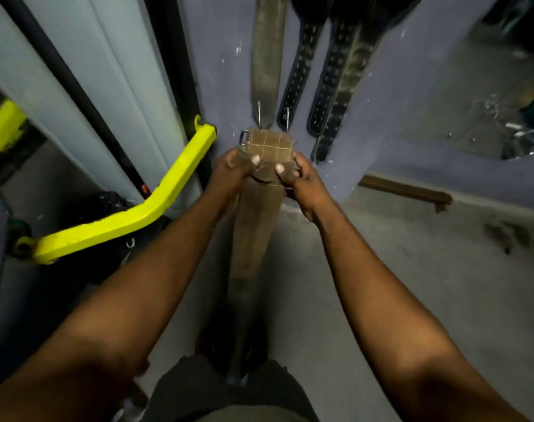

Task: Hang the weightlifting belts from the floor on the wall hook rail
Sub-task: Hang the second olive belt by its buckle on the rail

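Observation:
Both hands hold up the buckle end of a worn brown weightlifting belt (267, 146) close to the purple-grey wall. My left hand (232, 169) grips its left edge, thumb on the front. My right hand (296, 175) grips the right edge the same way. The rest of the belt hangs straight down between my arms toward the floor. A metal buckle loop shows at its upper left. On the wall just above hang several belts: a tan one (267, 56), a black studded one (299, 74) and further dark ones (335, 86). The hook rail itself is out of view.
A yellow bent machine arm (156, 205) juts out at the left, beside pale grey panels (107, 74). Grey concrete floor (381, 269) lies below. A brown wooden strip (406, 188) runs along the wall base at right. Metal clutter (524, 138) sits far right.

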Action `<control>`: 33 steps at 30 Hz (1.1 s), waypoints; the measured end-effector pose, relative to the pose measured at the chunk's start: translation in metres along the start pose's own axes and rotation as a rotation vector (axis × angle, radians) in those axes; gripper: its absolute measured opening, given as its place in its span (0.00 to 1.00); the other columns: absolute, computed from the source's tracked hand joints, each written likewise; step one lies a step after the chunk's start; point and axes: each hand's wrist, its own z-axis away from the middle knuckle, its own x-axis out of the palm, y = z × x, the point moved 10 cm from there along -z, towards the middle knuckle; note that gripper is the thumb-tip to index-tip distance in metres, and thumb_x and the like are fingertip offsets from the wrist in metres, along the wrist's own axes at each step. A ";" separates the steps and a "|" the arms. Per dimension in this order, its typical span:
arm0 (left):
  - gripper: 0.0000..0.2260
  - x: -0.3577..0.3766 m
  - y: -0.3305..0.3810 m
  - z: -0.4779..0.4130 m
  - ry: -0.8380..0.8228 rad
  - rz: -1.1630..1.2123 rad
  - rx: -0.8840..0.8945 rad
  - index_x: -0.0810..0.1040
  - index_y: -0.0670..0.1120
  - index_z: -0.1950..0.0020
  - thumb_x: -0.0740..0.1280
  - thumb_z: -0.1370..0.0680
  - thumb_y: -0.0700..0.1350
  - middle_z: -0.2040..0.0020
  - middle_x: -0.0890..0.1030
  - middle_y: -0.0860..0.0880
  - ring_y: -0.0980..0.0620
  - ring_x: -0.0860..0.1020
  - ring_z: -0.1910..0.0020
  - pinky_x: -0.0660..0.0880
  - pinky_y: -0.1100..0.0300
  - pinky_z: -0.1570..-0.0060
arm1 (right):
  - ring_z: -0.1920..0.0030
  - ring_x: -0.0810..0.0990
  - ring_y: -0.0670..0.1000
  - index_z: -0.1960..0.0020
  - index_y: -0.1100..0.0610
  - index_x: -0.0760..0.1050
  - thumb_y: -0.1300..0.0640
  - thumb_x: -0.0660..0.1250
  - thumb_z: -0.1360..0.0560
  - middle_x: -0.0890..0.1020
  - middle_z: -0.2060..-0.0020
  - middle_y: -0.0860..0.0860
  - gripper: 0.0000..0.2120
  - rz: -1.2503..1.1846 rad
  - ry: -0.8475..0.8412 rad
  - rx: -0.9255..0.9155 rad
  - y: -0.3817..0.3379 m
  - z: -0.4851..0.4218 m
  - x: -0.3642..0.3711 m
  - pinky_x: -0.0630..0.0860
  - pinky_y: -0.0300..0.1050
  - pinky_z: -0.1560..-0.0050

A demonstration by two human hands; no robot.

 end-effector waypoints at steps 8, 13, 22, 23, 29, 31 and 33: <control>0.12 0.026 0.147 -0.004 -0.109 0.278 0.119 0.77 0.47 0.39 0.66 0.21 0.37 0.43 0.83 0.46 0.47 0.81 0.41 0.78 0.49 0.40 | 0.41 0.83 0.52 0.29 0.57 0.71 0.60 0.68 0.22 0.84 0.41 0.55 0.21 0.045 0.078 -0.331 -0.178 0.004 -0.022 0.81 0.47 0.42; 0.13 0.040 0.200 0.007 -0.143 0.243 0.198 0.75 0.50 0.34 0.65 0.19 0.46 0.40 0.82 0.49 0.49 0.80 0.39 0.76 0.45 0.36 | 0.39 0.81 0.50 0.31 0.54 0.73 0.60 0.69 0.22 0.82 0.38 0.53 0.20 0.112 0.098 -0.458 -0.251 0.020 -0.025 0.79 0.48 0.39; 0.12 0.062 0.314 0.018 -0.118 0.298 0.444 0.75 0.51 0.37 0.66 0.20 0.42 0.42 0.82 0.49 0.48 0.80 0.40 0.77 0.45 0.37 | 0.37 0.76 0.54 0.28 0.46 0.67 0.60 0.69 0.23 0.73 0.35 0.49 0.26 0.213 0.055 -0.473 -0.352 0.057 -0.039 0.78 0.50 0.47; 0.11 0.063 0.323 0.019 -0.098 0.306 0.468 0.75 0.51 0.38 0.66 0.20 0.43 0.42 0.82 0.49 0.48 0.80 0.41 0.77 0.44 0.38 | 0.37 0.75 0.53 0.27 0.44 0.65 0.61 0.69 0.23 0.73 0.35 0.49 0.29 0.200 0.027 -0.462 -0.355 0.060 -0.039 0.78 0.51 0.46; 0.11 0.069 0.375 0.035 -0.025 0.273 0.620 0.77 0.52 0.39 0.67 0.21 0.45 0.43 0.83 0.51 0.51 0.80 0.41 0.76 0.44 0.37 | 0.43 0.81 0.54 0.40 0.49 0.72 0.59 0.69 0.22 0.82 0.46 0.51 0.13 0.153 0.231 -0.555 -0.370 0.081 -0.052 0.79 0.52 0.46; 0.12 0.070 0.386 0.040 -0.018 0.280 0.646 0.77 0.48 0.36 0.66 0.20 0.42 0.41 0.82 0.48 0.50 0.80 0.40 0.75 0.45 0.36 | 0.48 0.82 0.51 0.44 0.53 0.75 0.57 0.69 0.22 0.83 0.51 0.50 0.08 0.188 0.337 -0.625 -0.376 0.086 -0.055 0.78 0.47 0.49; 0.14 0.069 0.393 0.044 0.002 0.286 0.655 0.77 0.45 0.35 0.66 0.20 0.42 0.41 0.82 0.47 0.50 0.80 0.40 0.75 0.45 0.36 | 0.52 0.82 0.47 0.44 0.54 0.75 0.56 0.69 0.22 0.83 0.54 0.48 0.08 0.195 0.392 -0.659 -0.385 0.093 -0.053 0.78 0.45 0.50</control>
